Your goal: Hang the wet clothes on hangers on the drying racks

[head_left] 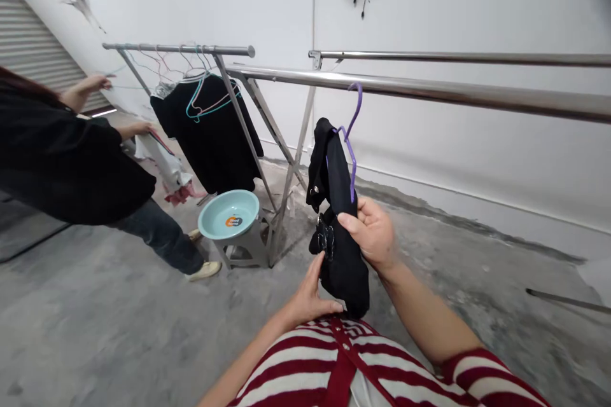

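Observation:
A folded black garment [346,261] with shiny buttons and a dark, glossy trim hangs in front of my body. Inside its upper part is a purple hanger [353,114], whose hook overlaps the near metal rail in view; whether it touches the rail I cannot tell. My right hand [372,232] is closed on the garment's right edge, thumb in front, just below the hanger's arm. Lower down on the left, my left hand [310,296] rests against the cloth with thumb and forefinger spread apart. Its other fingers are partly hidden.
A metal drying rack [296,76] spans the view, with black clothes [210,127] and several hangers at its left. A light blue basin [229,215] sits on a grey stool [245,248]. At left, another person [62,159] holds a light garment [165,162]. A thin bar [568,300] lies right.

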